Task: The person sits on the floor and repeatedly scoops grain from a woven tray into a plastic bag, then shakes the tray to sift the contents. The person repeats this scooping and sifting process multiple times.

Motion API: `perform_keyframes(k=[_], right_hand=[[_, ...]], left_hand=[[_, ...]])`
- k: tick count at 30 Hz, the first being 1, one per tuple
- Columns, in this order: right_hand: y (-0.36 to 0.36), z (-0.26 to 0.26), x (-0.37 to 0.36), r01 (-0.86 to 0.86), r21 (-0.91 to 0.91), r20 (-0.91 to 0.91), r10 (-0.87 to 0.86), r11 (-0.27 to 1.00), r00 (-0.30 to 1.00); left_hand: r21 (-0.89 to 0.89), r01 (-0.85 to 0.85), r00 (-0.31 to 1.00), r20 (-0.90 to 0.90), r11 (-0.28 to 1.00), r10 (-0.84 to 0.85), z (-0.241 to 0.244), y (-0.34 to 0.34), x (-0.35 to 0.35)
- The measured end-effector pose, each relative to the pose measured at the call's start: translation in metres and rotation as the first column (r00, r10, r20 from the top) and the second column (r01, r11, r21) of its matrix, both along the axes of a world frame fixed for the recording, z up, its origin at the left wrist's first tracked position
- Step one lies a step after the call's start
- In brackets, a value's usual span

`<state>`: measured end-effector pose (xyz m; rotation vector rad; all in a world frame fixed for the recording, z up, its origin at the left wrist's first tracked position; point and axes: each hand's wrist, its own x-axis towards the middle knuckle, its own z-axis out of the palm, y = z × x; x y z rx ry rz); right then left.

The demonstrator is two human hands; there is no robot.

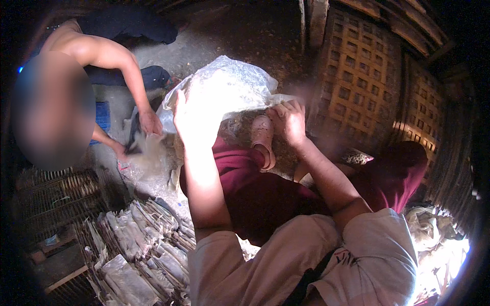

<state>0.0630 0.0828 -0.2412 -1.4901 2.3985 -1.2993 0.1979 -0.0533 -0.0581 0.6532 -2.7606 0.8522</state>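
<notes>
A clear plastic bag [245, 86], crumpled and puffed out, hangs in front of me under bright light. My left hand [199, 120] holds its near left side; glare washes out much of the hand, so the finger positions are hard to see. At the bag's right end, my right hand [289, 118] pinches a narrow gathered strip of the plastic between bent fingers. Below the bag, between my two hands, shows a pink clog [262, 132] on a foot. My knees are in maroon trousers [268, 195].
Another person's hand [150, 121] is close to the bag's left edge, above a blurred pale plastic piece [151, 153]. At lower left lie many flattened plastic sheets [141, 244] in layered rows. A wall with square openings [356, 72] stands right. Bright crumpled plastic [436, 244] lies lower right.
</notes>
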Motion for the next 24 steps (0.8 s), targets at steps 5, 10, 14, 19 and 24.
perform_keyframes(k=[5, 10, 14, 19, 24], right_hand=[[0.006, -0.014, -0.01, -0.076, -0.022, -0.029, 0.075, 0.997, 0.997], [0.018, -0.004, -0.013, -0.074, -0.099, -0.018, 0.073, 0.992, 0.997], [0.017, 0.03, -0.015, -0.013, -0.178, 0.007, 0.015, 0.984, 1.0], [0.028, 0.037, -0.015, -0.167, -0.128, -0.063, 0.16, 0.978, 0.985], [0.053, 0.035, -0.006, -0.243, -0.129, -0.087, 0.233, 0.961, 0.969]], left_hand=[[0.063, -0.055, 0.992, -0.114, 0.996, 0.062, 0.0, -0.013, 0.009], [0.688, 0.712, 0.44, -0.591, 0.138, 0.677, -0.021, -0.018, 0.01], [0.354, 0.935, 0.032, -0.008, -0.027, 0.999, -0.056, 0.021, -0.029], [0.404, 0.901, 0.163, 0.024, -0.159, 0.986, -0.099, 0.01, -0.048], [0.53, 0.827, 0.148, 0.115, -0.187, 0.982, -0.121, 0.001, -0.044]])
